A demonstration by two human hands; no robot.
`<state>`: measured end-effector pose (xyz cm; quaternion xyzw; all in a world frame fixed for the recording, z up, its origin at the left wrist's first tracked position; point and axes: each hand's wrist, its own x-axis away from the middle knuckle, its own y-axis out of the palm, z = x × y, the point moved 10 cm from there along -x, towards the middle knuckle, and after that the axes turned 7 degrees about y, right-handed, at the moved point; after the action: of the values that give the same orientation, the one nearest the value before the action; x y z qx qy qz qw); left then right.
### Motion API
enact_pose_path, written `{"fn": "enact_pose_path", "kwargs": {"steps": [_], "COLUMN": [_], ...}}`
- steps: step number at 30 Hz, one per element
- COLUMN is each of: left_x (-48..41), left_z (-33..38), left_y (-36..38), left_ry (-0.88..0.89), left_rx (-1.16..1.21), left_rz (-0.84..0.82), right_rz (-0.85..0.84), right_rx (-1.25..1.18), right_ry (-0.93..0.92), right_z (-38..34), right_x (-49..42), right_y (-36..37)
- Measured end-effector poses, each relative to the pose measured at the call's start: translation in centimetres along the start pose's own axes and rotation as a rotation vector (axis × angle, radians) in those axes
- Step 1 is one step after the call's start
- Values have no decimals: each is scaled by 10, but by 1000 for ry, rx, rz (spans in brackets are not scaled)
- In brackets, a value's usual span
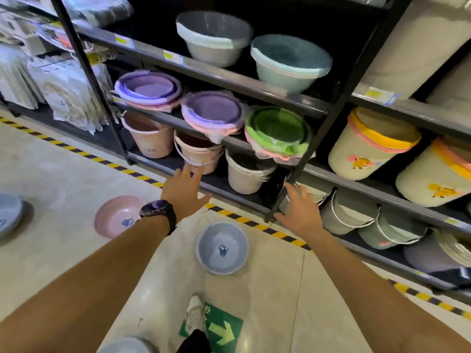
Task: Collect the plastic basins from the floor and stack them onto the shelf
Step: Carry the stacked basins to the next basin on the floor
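Basins, plastic, round and shallow, three in view on the floor, all mouth-up and all on the person's side of the striped floor tape [254, 224] that runs along the foot of the shelf [229, 77]. Item one: grey-blue basin [221, 247], label stuck inside its bottom, lying near the tape and nearest the hands. Item two: pink basin [116, 216], likewise labelled, further left along the tape and a little back from it. Item three: grey basin [9, 214], cut by the left edge of view, well apart from the tape. Handling, by judgement: thin moulded plastic, so light, fairly stiff with some give in the wall, smooth and likely slippery on the curve, not fragile. Best taken at the rolled rim, thumb inside and fingers under, one hand sufficing. The shape should nest, as in the purple stack [211, 112] and green stack [277, 129] on the shelf beyond the tape. Hands: both empty, fingers straight and spread. Left hand [184, 191], dark watch [158, 208] at the wrist, shows over the tape, fingertips near the handle of a pink bucket [198, 154]; contact cannot be told. Right hand [299, 210] shows past the tape beside the black upright [332, 110]; touching or not cannot be told. The grey-blue basin lies below and between the two hands, on the near side of the tape and apart from both. The pink basin sits left of the left forearm. Neither is held.
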<state>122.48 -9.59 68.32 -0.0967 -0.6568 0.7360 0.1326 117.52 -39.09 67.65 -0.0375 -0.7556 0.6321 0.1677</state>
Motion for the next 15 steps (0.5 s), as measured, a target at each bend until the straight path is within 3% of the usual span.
{"fn": "enact_pose_path", "kwargs": {"steps": [7, 15], "left_x": [-52, -73], "left_z": [-35, -63], "left_y": [65, 236], "left_ry": [32, 41], "left_rx": [10, -38], "left_rz": [-105, -308], "right_rz": [-81, -290], "right_rx": [-57, -66], "right_ry": [88, 191], "right_z": [-10, 23], "right_x": [-53, -110], "right_y": [71, 249]}}
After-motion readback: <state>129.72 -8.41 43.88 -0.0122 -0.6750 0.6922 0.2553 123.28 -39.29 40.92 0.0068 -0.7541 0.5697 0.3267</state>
